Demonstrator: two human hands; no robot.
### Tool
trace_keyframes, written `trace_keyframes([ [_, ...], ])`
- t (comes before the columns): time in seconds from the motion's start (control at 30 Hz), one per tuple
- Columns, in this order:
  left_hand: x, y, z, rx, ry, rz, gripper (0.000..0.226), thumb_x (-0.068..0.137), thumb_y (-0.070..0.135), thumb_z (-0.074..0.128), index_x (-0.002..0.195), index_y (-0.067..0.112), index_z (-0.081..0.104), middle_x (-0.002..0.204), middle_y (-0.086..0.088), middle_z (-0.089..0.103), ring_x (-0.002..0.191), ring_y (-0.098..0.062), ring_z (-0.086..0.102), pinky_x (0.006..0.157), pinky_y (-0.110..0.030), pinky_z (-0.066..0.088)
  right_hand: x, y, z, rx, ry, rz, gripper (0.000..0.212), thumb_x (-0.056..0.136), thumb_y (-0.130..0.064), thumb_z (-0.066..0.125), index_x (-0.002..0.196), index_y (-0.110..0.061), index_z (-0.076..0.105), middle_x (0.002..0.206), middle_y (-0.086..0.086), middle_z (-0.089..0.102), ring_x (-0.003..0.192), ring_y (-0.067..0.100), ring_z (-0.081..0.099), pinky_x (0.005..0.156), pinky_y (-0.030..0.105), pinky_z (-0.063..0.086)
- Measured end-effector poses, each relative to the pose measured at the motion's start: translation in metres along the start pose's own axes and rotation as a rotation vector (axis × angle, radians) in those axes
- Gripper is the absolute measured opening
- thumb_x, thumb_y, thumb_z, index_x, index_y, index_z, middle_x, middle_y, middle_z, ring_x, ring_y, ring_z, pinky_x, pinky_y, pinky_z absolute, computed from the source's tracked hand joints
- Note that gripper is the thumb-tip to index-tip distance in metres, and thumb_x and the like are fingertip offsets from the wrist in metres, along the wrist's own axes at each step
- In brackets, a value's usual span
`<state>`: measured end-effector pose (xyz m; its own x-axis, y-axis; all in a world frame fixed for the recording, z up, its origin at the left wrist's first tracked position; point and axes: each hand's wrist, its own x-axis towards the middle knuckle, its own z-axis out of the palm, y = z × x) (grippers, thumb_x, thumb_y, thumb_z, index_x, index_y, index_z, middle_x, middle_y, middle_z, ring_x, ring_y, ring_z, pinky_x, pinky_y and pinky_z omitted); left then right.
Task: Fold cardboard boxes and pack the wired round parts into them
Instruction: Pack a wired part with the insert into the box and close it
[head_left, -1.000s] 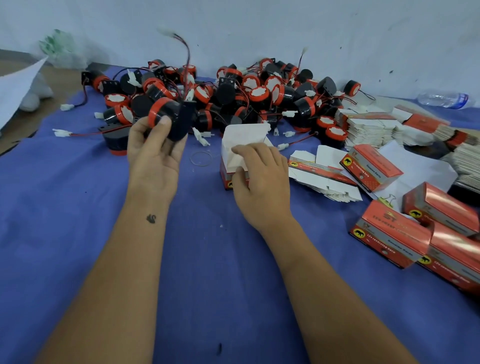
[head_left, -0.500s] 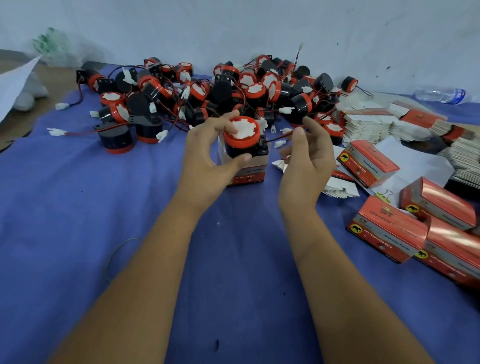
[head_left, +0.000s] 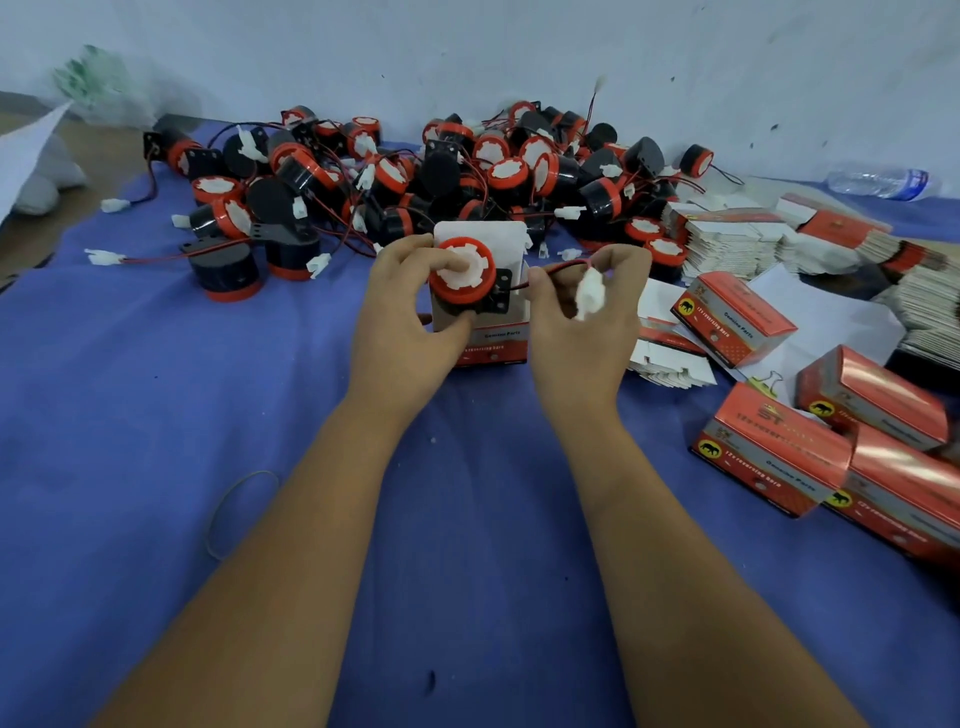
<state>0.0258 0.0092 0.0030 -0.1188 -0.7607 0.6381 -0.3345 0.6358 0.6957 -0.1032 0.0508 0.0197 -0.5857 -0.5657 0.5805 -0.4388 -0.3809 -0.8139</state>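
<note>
Tabletop (head_left: 130, 415), blue cloth cover, carries everything. Far centre, against the wall: loose heap of wired round parts (head_left: 415, 171), leads tangled, kept within arm's reach as stock. Right side: flat box blanks (head_left: 727, 244) stacked on edge at the far right, finished red boxes (head_left: 769, 457) laid near right, so supply and output sit apart, presumably to keep them from mixing. Centre, just beyond both hands: one open box (head_left: 485, 332), standing upright on the tabletop with its white top flap raised at the far side, mouth facing the person; judged placed so for loading from above. Left hand (head_left: 400, 332) grips the box's left wall while its thumb presses the white centre of the round part (head_left: 460, 275), which sits in the box mouth, only partly sunk, red rim above the cardboard. Right hand (head_left: 576, 322), fingers curled narrow, holds the part's red-black lead (head_left: 550, 270) and white connector (head_left: 589, 296) bunched clear of the opening; likely gathered so the wire goes in after the body. Part: black cylinder, red cap, white notched disc on top, black bracket tab on its right side. A rubber band (head_left: 234, 514) lies near left.
</note>
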Motion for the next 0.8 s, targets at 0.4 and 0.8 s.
trace_keyframes([
  [0.4,-0.002,0.002,0.002,-0.061,-0.067,-0.01,0.019,0.091,0.014,0.07,0.104,0.018,0.057,0.118,0.002,0.056,0.11,-0.011,0.053,0.09,-0.025,0.047,0.001,0.007,-0.002,-0.56,-0.076,-0.435,0.005,0.073,-0.004,0.072,0.078,-0.007,0.072,0.088,0.004,0.071,0.093,0.031,0.06,0.077,0.041,0.044],
  [0.8,0.004,-0.014,0.006,-0.236,-0.212,-0.456,0.033,0.099,0.029,0.056,0.132,0.023,0.055,0.115,0.012,0.066,0.102,-0.003,0.062,0.072,-0.012,0.049,0.004,0.017,0.0,-0.694,-0.339,-0.202,0.022,0.087,-0.027,0.067,0.076,-0.01,0.074,0.136,0.007,0.056,0.131,0.028,0.038,0.103,0.036,0.023],
])
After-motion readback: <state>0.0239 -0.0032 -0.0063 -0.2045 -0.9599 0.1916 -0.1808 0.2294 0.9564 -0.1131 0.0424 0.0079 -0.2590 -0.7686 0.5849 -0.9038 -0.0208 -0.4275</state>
